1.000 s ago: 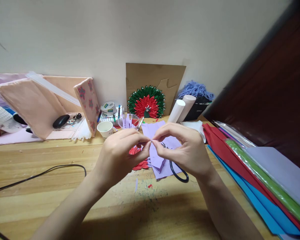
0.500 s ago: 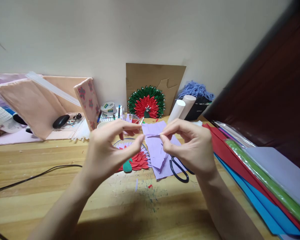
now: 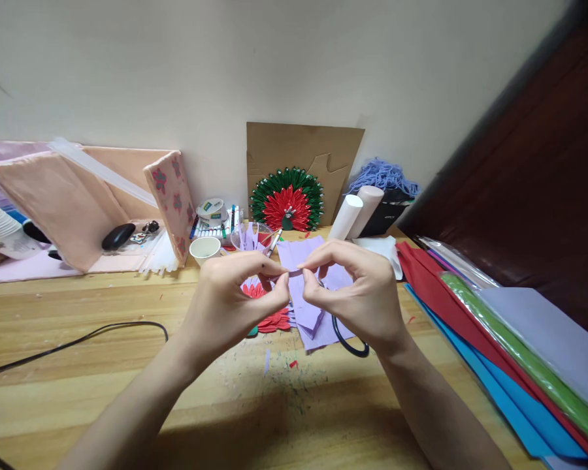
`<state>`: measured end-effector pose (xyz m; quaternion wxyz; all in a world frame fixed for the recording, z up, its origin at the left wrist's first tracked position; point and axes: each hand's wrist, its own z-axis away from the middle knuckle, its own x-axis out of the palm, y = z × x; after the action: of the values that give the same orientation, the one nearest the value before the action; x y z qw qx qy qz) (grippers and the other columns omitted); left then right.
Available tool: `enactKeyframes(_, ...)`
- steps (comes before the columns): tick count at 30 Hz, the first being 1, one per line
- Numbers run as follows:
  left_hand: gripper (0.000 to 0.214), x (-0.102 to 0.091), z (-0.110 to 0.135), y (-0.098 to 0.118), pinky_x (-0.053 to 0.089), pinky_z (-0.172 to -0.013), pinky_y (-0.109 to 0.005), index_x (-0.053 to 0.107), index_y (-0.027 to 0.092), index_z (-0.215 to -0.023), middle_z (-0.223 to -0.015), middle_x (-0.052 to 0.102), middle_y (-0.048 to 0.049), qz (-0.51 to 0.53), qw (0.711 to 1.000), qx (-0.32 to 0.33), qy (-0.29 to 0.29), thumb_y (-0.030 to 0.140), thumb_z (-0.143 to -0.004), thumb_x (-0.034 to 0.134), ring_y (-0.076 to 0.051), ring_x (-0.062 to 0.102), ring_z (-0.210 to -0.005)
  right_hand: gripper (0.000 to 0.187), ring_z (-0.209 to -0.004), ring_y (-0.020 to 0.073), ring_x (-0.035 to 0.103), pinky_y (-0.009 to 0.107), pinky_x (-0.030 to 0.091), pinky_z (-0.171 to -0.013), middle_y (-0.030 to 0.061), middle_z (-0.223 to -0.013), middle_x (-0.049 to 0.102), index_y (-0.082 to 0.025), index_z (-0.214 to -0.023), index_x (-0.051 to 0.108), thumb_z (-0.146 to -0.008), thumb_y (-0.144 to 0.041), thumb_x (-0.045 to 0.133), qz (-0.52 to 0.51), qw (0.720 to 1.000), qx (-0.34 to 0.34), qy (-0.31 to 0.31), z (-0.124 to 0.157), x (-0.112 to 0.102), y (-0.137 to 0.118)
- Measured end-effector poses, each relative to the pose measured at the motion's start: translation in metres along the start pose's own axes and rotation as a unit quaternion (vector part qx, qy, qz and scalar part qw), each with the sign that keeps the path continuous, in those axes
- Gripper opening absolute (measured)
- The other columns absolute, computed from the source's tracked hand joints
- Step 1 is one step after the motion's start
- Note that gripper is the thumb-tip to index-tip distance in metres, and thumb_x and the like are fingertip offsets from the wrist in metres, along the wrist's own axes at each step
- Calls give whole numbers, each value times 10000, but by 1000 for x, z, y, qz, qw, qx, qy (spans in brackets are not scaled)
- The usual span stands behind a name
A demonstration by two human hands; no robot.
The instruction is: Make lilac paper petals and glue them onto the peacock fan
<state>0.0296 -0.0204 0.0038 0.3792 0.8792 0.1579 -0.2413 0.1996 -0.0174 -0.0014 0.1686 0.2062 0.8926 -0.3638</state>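
Between my two hands is a small purple paper strip [image 3: 294, 273]. My left hand [image 3: 240, 287] pinches one end between thumb and fingers, and my right hand [image 3: 355, 287] is closed at the other end. Beneath them lie purple paper sheets [image 3: 308, 316], partly covered by my right hand. Black-handled scissors [image 3: 349, 346] rest beside the sheets, their blades hidden. Behind my left hand is a round piece with red and purple paper petals [image 3: 277, 321], largely covered.
A finished-looking green and red paper peacock [image 3: 288, 202] leans on a cardboard sheet [image 3: 304, 147]. A paper cup [image 3: 205, 249] and a clear bowl of purple strips [image 3: 251, 237] stand behind my left hand. Coloured sheets [image 3: 494, 365] line the right edge; a cable [image 3: 88, 334] crosses the left.
My left hand has moved right and closed on the strip's end. My right hand has shifted slightly left, so the two hands are now close together.
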Motion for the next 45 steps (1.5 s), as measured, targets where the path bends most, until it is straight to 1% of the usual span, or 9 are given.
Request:
enactKeyframes(3,86,0,0,-2,452,-570,-211,637,169,-701,-652,646,-1,-4,1000,-9,4,138,-731,562,-87,530,-567,90,-664,141,576,284,472,-631,12,-721,638,-183,-728,610,-705,-110,563,-11,1000,-4,1,-1,-3,2)
enactKeyframes(11,73,4,-1,-7,456,-575,-216,649,154,-730,-683,660,-15,45,998,-35,-38,157,-736,576,-98,563,-604,54,-669,129,565,271,465,-632,4,-710,631,-181,-755,622,-748,-139,588,-33,993,-39,-104,-5,-7,2)
enactKeyframes(16,80,3,-6,-9,488,-565,-227,665,148,-728,-694,677,-35,125,983,-114,-76,201,-734,605,-116,595,-614,64,-690,137,569,284,468,-657,8,-710,627,-189,-767,607,-754,-130,585,-6,991,-103,-84,-4,-7,4)
enactKeyframes(21,147,-2,-8,-11,507,-577,-231,673,143,-729,-705,684,-47,229,943,-208,-126,287,-719,647,-130,620,-637,101,-724,151,583,302,486,-678,23,-732,638,-192,-791,598,-765,-102,561,47,979,-189,-65,-3,-5,7)
enactKeyframes(26,141,-6,-9,-12,501,-611,-193,672,161,-708,-692,684,-10,252,924,-246,-150,300,-722,651,-103,623,-656,127,-735,152,599,299,504,-677,34,-751,660,-181,-812,599,-760,-70,564,60,963,-254,-60,-5,-3,11)
enactKeyframes(32,121,-3,-8,-10,503,-599,-222,671,149,-734,-723,690,-35,227,936,-243,-112,266,-715,649,-119,619,-650,90,-747,142,593,290,495,-699,34,-775,650,-163,-816,606,-746,-107,595,8,985,-157,-69,-5,-3,7)
enactKeyframes(38,35,-3,-4,0,459,-537,-213,668,161,-711,-666,671,-13,116,980,-153,-48,162,-698,636,-103,572,-590,25,-651,103,565,243,486,-612,-2,-709,610,-156,-747,594,-745,-131,595,-110,989,-2,-102,-2,-1,3)
enactKeyframes(41,49,-4,-1,5,457,-563,-214,663,165,-718,-673,668,-3,69,990,-118,-39,153,-715,615,-98,567,-604,37,-633,97,552,233,476,-594,-8,-693,603,-155,-735,588,-734,-119,599,-119,988,10,-98,-1,0,3)
enactKeyframes(45,65,-4,1,7,460,-574,-217,649,157,-722,-680,662,-4,36,994,-95,-51,153,-736,586,-102,570,-615,73,-623,96,540,237,460,-601,-11,-674,597,-153,-721,588,-700,-85,607,-70,992,-46,-91,-2,0,4)
